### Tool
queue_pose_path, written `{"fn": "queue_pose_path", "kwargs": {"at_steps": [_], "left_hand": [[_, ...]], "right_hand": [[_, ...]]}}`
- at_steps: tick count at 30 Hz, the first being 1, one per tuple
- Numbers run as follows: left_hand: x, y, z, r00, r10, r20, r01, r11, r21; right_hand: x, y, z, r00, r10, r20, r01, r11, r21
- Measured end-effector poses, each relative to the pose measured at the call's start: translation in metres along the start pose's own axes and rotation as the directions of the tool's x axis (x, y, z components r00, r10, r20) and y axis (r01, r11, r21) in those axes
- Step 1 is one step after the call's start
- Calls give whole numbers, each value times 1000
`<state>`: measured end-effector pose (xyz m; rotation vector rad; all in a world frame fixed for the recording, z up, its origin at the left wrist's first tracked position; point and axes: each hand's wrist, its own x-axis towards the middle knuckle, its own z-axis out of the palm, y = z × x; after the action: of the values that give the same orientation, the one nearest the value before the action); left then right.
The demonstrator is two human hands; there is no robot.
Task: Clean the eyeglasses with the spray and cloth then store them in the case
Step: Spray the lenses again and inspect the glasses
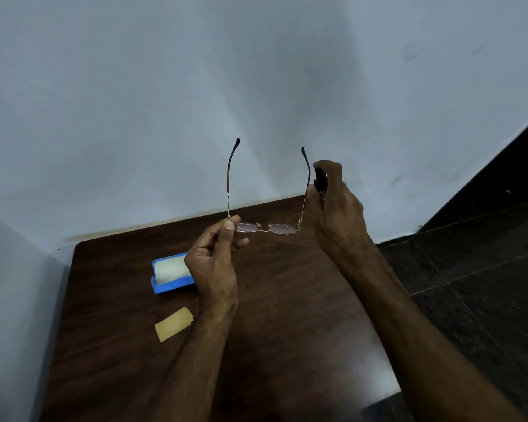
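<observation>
Left hand: grip pinches the eyeglasses by one hinge.
Right hand: grip wraps the spray, at their 2 o'clock.
Tip: aim at them, mist lightly.

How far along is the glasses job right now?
Done: the case lies open on the table. In hand: the left hand pinches the eyeglasses by a hinge, the right hand holds the spray bottle beside them. Left: wiping with the yellow cloth, untouched on the table, then storing.
</observation>
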<state>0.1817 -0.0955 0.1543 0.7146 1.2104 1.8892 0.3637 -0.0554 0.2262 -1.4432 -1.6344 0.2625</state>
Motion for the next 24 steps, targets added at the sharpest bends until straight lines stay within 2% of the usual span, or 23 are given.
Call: {"fn": "queue_pose_path", "kwargs": {"at_steps": [2, 10, 19, 24], "left_hand": [[1, 1, 1, 1000, 4, -8, -4, 1000, -20], [8, 8, 4, 998, 59, -23, -57, 995, 84], [16, 4, 2, 995, 90, -43, -81, 983, 167], [23, -3, 1, 995, 68, -76, -56, 988, 142]], "right_hand": [[3, 2, 0, 1000, -1, 23, 1, 1000, -10], [29, 1, 9, 998, -56, 37, 57, 998, -25], [51, 12, 23, 997, -57, 57, 56, 998, 36], [56, 19, 36, 996, -34, 86, 19, 985, 169]]}}
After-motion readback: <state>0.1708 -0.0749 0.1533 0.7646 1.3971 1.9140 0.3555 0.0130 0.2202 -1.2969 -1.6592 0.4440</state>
